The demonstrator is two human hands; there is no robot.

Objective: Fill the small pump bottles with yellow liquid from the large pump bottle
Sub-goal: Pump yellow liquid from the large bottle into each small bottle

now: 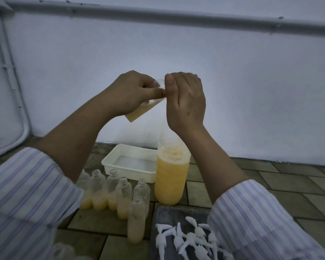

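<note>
Head view: our left hand [129,92] grips a tilted small bottle [139,111], part yellow, raised above the big bottle [172,177]; right hand [185,101] curls at its neck. Likely capping; next needs a pump [178,241].

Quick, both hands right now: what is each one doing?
Left hand: grips a small bottle, tilted, part-filled with yellow liquid.
Right hand: fingers curled at that bottle's neck; what it pinches cannot be told.
</note>
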